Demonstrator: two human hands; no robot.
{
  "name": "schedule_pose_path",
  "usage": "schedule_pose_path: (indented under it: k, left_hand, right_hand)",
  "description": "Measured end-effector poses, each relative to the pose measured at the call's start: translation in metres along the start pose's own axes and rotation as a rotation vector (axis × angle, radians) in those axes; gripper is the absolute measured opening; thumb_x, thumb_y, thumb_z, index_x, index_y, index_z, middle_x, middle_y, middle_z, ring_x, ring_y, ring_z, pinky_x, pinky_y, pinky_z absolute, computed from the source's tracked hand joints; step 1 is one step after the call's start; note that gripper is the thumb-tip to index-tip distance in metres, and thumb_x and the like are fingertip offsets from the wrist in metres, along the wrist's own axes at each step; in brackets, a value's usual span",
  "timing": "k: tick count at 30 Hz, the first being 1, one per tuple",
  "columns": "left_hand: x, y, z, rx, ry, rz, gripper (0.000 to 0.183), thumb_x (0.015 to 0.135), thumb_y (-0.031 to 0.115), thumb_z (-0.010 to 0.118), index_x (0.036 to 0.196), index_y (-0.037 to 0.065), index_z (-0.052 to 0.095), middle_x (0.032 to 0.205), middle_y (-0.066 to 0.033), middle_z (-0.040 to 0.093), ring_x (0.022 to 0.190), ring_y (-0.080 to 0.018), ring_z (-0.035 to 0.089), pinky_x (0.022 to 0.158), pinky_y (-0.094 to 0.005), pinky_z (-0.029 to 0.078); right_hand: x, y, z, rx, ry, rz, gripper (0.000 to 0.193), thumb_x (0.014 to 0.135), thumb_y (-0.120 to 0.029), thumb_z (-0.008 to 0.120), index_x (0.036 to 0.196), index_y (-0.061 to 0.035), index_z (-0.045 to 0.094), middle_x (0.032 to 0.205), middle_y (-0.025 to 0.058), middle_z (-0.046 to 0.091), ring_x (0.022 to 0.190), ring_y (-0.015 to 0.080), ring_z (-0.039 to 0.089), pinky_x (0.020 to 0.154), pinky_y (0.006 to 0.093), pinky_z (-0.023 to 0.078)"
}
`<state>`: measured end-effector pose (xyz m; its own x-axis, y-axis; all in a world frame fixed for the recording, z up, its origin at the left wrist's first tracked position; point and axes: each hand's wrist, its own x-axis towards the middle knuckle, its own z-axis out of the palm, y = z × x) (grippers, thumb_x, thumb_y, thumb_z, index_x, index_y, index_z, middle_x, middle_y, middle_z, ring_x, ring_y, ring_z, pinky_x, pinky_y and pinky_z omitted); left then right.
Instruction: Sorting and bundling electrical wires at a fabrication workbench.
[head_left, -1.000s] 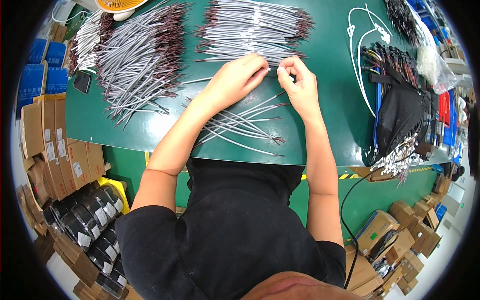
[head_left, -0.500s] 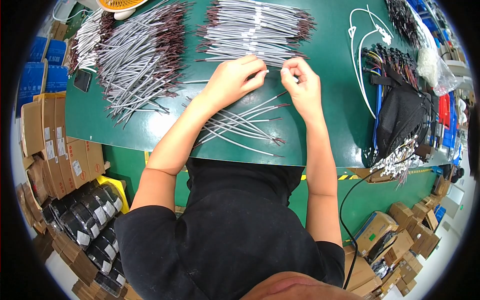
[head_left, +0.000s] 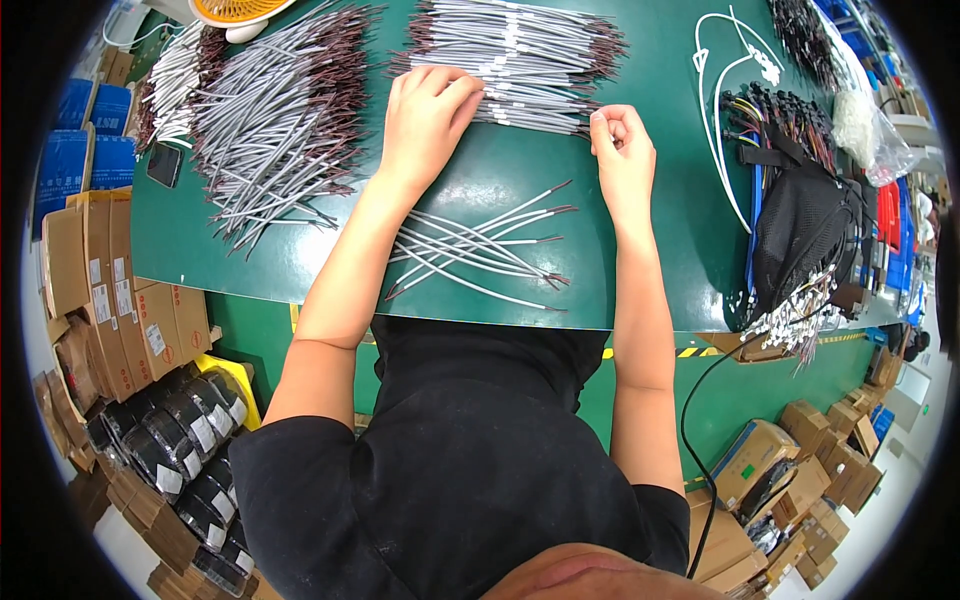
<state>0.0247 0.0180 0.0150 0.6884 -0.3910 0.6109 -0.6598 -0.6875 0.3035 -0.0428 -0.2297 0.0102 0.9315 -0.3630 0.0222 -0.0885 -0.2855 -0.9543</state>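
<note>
My left hand (head_left: 425, 120) is at the left end of the stacked, white-labelled grey cables (head_left: 520, 40). Its thumb and fingers close on a grey cable at the stack's near side; the fingertips partly hide the grip. Off the stack's near right corner, my right hand (head_left: 624, 155) has its fingers curled in a pinch. Something small and pale may be between them, too small to make out. Between my forearms several loose grey cables (head_left: 480, 245) with dark brown ends lie crossed on the green table (head_left: 560, 290).
A large heap of grey cables (head_left: 280, 120) covers the left side, beside white cables (head_left: 178, 85), a phone (head_left: 164, 164) and an orange basket (head_left: 238, 10). At right lie a white cable loop (head_left: 706, 120), a black mesh bag (head_left: 800, 235) and wire harnesses (head_left: 785, 125).
My left hand has moved up and left, from in front of the stack onto its left end, with the grey cable. My right hand has shifted slightly right, away from the left.
</note>
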Motion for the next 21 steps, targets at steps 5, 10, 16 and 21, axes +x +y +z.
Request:
schedule_pose_path:
  k: [5,10,16,21]
  left_hand:
    - [-0.001,0.008,0.003,0.018,0.005,0.015,0.016,0.091,0.017,0.076,0.107,0.017,0.075,0.107,0.0022,0.072,0.106,-0.0221,0.063,0.094,-0.0420,0.044]
    - [-0.007,0.010,0.010,0.029,-0.054,0.035,0.018,0.092,0.020,0.075,0.110,0.019,0.075,0.107,0.0065,0.072,0.106,-0.0193,0.063,0.097,-0.0417,0.041]
    - [-0.005,0.004,0.007,0.085,-0.039,0.033,0.015,0.090,0.017,0.076,0.105,0.019,0.076,0.101,0.0080,0.072,0.103,-0.0183,0.063,0.096,-0.0413,0.041]
    - [-0.005,0.009,0.007,0.123,0.002,-0.019,0.019,0.091,0.017,0.077,0.109,0.015,0.074,0.107,0.0002,0.072,0.105,-0.0237,0.063,0.097,-0.0427,0.043]
  right_hand:
    - [0.000,-0.001,-0.001,-0.046,-0.002,-0.015,0.014,0.101,-0.014,0.069,0.098,-0.0011,0.065,0.069,-0.0043,0.054,0.065,0.0039,0.042,0.059,0.0247,0.037]
    - [-0.003,-0.003,0.000,0.061,-0.015,-0.077,0.013,0.101,-0.013,0.069,0.099,-0.0009,0.066,0.073,-0.0051,0.056,0.069,0.0035,0.043,0.061,0.0237,0.037]
    - [0.000,0.001,-0.003,0.134,-0.013,-0.081,0.013,0.101,-0.013,0.070,0.099,-0.0009,0.066,0.077,-0.0055,0.059,0.071,0.0034,0.045,0.063,0.0225,0.038]
    - [0.001,0.000,-0.005,0.091,0.034,-0.064,0.014,0.102,-0.015,0.069,0.102,-0.0018,0.065,0.075,-0.0043,0.059,0.070,0.0044,0.047,0.064,0.0233,0.040]
